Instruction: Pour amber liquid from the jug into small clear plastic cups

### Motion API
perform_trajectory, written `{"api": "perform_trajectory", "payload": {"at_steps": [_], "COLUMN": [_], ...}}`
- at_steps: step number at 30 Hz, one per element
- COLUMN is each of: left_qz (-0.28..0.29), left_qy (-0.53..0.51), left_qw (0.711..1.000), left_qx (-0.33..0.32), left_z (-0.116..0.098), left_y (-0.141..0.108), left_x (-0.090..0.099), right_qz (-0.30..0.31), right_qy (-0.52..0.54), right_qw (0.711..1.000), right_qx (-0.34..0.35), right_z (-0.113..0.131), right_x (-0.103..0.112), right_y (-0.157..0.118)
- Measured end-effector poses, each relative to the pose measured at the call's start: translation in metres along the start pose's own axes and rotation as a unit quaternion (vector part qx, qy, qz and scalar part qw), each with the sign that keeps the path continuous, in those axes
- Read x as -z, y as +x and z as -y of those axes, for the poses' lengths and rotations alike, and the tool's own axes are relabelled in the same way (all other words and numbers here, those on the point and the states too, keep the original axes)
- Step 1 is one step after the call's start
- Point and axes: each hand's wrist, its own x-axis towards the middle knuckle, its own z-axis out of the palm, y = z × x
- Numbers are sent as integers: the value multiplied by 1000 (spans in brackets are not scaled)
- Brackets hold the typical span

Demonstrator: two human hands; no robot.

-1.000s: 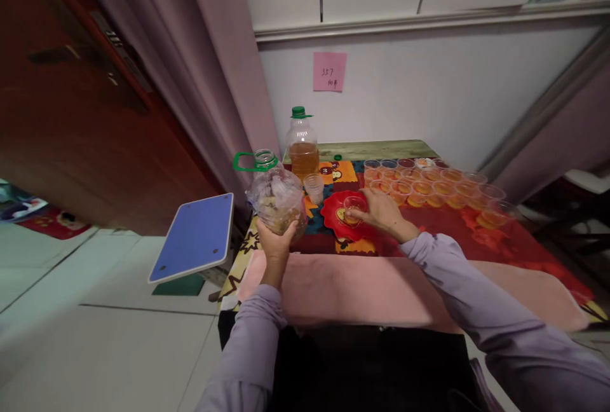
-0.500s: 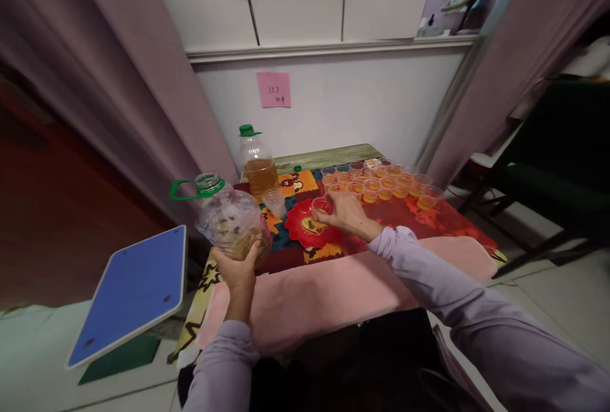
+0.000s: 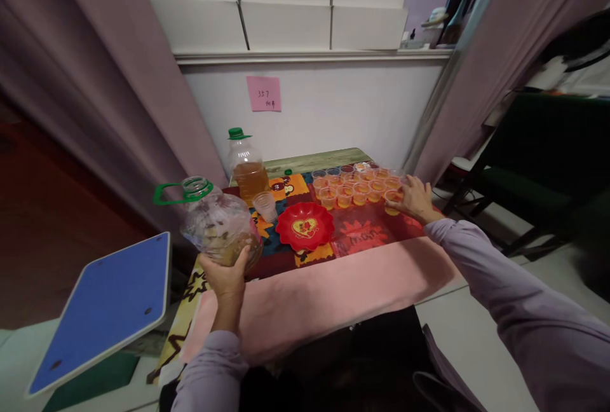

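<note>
My left hand [image 3: 225,272] is wrapped around the lower side of a large clear plastic jug [image 3: 216,224]. The jug leans left, its mouth uncapped and ringed by a green handle; some amber liquid lies in its bottom. At the right end of the rows of filled cups, my right hand [image 3: 415,201] has its fingers closed on the rim of a small clear plastic cup [image 3: 393,203] of amber liquid. Several similar cups [image 3: 361,193] stand beside it. Between my hands lies a red scalloped plate [image 3: 281,227], with a stack of clear cups [image 3: 265,206] behind its left side.
A second jug [image 3: 250,177] of amber liquid, green-capped, stands at the back left. A small green cap [image 3: 288,171] lies near the table's back edge. Pink cloth [image 3: 309,310] covers the front edge. A blue board [image 3: 105,304] is at left, a dark chair [image 3: 528,164] at right.
My right hand has gone from above the red plate, where it held a cup, rightward to the end of the cup rows. The plate now bears no cup. My left hand still holds the jug.
</note>
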Motion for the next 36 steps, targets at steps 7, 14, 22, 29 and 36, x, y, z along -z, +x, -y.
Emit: {"api": "perform_trajectory", "payload": {"at_steps": [7, 14, 22, 29, 36], "left_qz": [4, 9, 8, 19, 8], "left_qy": [-18, -32, -33, -37, -21], "left_qw": [1000, 999, 999, 999, 999], "left_qx": [-6, -15, -20, -28, -30], "left_z": [-6, -9, -2, -1, 9], "left_y": [0, -1, 1, -8, -13], "left_x": [1, 2, 0, 1, 2], "right_qz": [37, 38, 49, -65, -71], "right_qy": [-32, -45, -56, -8, 190], "right_qw": [999, 998, 997, 997, 930], "right_qx": [-14, -28, -26, 36, 307], "right_z": [-11, -19, -14, 16, 182], "right_x": [-12, -21, -11, 19, 66], "right_y": [14, 18, 13, 3, -18]}}
